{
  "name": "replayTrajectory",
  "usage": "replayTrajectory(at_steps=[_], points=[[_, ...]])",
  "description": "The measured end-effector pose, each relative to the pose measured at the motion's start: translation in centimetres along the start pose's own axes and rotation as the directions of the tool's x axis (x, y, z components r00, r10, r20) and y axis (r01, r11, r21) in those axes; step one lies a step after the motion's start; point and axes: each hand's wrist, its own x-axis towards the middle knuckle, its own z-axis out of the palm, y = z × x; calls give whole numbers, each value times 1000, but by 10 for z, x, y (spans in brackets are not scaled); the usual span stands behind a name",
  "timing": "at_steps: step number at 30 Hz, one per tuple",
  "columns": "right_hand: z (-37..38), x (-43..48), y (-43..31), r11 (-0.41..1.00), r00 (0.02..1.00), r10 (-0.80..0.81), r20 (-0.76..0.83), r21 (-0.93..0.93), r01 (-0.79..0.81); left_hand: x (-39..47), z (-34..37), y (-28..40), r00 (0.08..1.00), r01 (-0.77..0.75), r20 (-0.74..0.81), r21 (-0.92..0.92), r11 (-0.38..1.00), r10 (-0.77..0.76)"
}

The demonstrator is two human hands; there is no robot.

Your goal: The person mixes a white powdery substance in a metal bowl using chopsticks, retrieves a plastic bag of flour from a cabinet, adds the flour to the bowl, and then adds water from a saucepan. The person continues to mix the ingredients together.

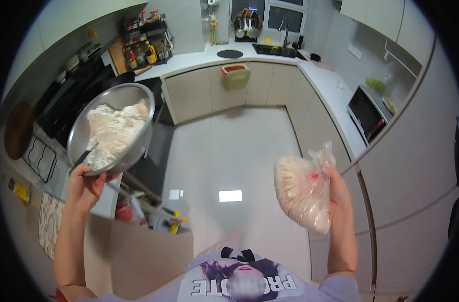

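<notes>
On the left, my left hand (87, 185) grips the near rim of a large stainless steel mixing bowl (140, 151), which tilts towards me. Inside the bowl lies a heap of pale flour-like powder (114, 132), with a dark-handled utensil (82, 160) leaning at its near left edge beside my fingers. My right hand (339, 188) is at the right, shut on a clear plastic bag (303, 192) by its gathered upper side. Pale contents fill the bag, ridged in its left part, and a small red mark shows on it. The bag hangs above the floor, apart from the bowl.
A black stove (63, 109) and a wooden board (19, 130) are at the left. Below the bowl an open drawer (138, 211) holds assorted items. Counters curve round the tiled floor (233, 151), with a sink (276, 51) at the back and a microwave (367, 113) at right.
</notes>
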Motion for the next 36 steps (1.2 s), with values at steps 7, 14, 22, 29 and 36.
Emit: replayTrajectory(at_steps=[7, 14, 22, 29, 36], points=[[-50, 160, -108, 989, 979, -147, -143, 11, 150, 208, 163, -84, 976, 203, 101, -82, 976, -194], [-121, 361, -221, 987, 974, -157, -162, -69, 148, 417, 300, -181, 949, 288, 143, -45, 957, -279], [-118, 631, -341, 939, 971, -232, -57, -274, 208, 626, 416, -215, 959, 282, 84, -150, 948, -272], [-94, 877, -398, 899, 960, -279, 14, -347, 267, 838, 478, -235, 971, 239, 22, -147, 960, -238], [-62, 1135, -454, 823, 983, -177, 43, -541, 172, 1081, 568, -256, 962, 259, -51, -123, 958, -267]])
